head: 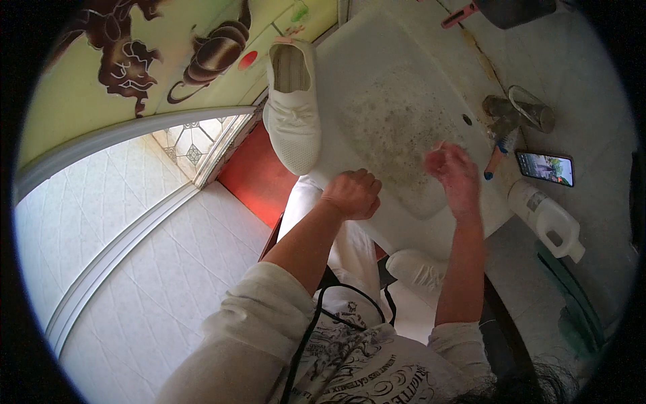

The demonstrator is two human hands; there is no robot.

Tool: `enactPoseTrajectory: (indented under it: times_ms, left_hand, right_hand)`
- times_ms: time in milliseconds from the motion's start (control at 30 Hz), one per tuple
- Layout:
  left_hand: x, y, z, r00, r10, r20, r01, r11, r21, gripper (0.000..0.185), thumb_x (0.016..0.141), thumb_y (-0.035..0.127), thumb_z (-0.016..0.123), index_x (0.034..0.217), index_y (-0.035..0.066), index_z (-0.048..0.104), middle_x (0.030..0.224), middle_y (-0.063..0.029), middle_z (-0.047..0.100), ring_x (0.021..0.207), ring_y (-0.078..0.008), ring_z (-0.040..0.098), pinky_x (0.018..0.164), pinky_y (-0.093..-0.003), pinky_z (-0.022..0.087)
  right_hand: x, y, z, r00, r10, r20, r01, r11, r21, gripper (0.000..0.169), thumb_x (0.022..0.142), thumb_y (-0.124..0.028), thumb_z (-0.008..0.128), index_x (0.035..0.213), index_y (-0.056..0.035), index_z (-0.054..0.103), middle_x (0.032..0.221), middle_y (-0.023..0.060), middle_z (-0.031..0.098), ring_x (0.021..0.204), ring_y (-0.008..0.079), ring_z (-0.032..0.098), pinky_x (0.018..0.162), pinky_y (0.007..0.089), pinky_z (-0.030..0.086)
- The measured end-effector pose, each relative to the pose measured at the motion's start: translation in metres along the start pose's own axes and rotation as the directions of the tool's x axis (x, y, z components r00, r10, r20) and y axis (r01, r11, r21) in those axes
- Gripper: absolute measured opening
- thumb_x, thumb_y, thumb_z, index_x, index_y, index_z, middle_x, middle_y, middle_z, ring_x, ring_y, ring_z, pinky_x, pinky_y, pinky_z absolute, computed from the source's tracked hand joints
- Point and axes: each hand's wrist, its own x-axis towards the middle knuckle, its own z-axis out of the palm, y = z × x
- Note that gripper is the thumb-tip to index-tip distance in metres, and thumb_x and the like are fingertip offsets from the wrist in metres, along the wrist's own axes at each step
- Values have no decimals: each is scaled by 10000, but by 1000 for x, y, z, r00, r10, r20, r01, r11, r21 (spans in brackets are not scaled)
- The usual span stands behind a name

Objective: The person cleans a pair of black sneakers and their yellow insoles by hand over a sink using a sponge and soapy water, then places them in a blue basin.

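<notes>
My left hand point(353, 194) is curled into a fist at the near-left rim of a white sink point(335, 65); its palm side is hidden. Over the basin, my right hand point(453, 169) is blurred, with its fingers bent; I cannot make out whether they hold anything. Cloudy, soapy water point(398, 126) with bubbles lies in the basin. On the left rim rests a white knit sneaker point(292, 113), its toe towards me. Another white shoe point(414, 267) shows by the near corner, partly covered by my right forearm.
A metal faucet point(530, 113) stands on the right ledge. Near it lie a brush point(494, 161) with blue bristles, a lit smartphone point(546, 168) and a white plastic jug point(547, 217). A green object point(575, 303) lies farther down. Left stands a decorated yellow-green panel point(186, 55).
</notes>
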Motion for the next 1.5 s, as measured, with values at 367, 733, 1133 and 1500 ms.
enactPoseTrajectory:
  times_ms: [367,733,1133,1500]
  left_hand:
    - [-1,4,-11,988,-68,135,75,996,-47,265,809,285,561,861,37,638,865,-138,647,911,-314,625,796,-442,525]
    - [-4,4,0,1000,-20,5,20,998,66,252,809,289,554,847,51,631,858,-103,650,880,-276,632,736,-416,546]
    - [2,16,-9,989,-104,101,94,990,102,256,786,278,549,867,51,635,863,-134,641,887,-307,626,758,-452,537]
    - [-1,11,-1,999,-48,-21,51,978,201,187,753,247,574,799,71,617,776,-109,627,808,-295,633,673,-435,538]
  right_hand:
    - [-46,54,-87,979,-133,-157,-77,471,-879,283,963,-206,533,1138,-14,643,1114,172,657,943,292,655,840,357,496]
    - [-103,81,-173,966,-233,115,128,41,-991,257,863,-133,569,1078,-27,662,990,195,648,892,368,624,807,422,507]
    - [-89,91,-188,913,-200,354,335,-127,-934,274,775,-156,624,1018,-38,675,910,146,623,872,332,613,776,448,505]
    - [-87,87,-191,895,-219,388,364,-145,-920,269,728,-196,596,943,-60,684,868,131,605,831,317,610,738,451,507]
